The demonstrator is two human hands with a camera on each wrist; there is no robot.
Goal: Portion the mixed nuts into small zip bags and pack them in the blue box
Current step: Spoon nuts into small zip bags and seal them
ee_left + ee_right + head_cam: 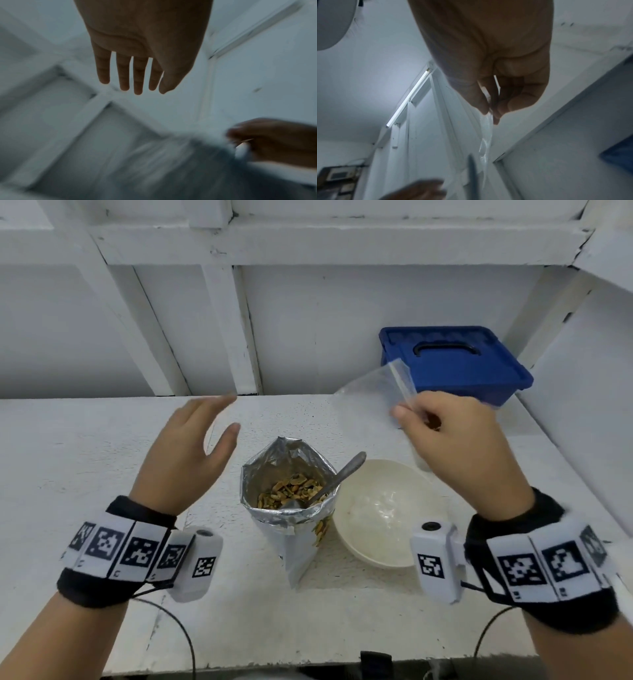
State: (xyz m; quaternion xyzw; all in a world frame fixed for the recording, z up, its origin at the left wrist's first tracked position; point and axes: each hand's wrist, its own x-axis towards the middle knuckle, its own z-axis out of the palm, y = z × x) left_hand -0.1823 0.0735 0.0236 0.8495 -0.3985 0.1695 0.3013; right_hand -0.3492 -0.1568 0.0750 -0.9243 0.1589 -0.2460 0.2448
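Note:
My right hand pinches a clear small zip bag by its zip edge and holds it up in the air; the right wrist view shows the zip bag hanging from the pinched fingers. My left hand hovers open to the left of it, fingers straight, holding nothing. Below stands an open foil bag of mixed nuts with a metal spoon in it. The blue box sits lid-on at the back right.
A white bowl stands just right of the foil bag, under my right wrist. The white table ends at a framed white wall behind and a side wall on the right.

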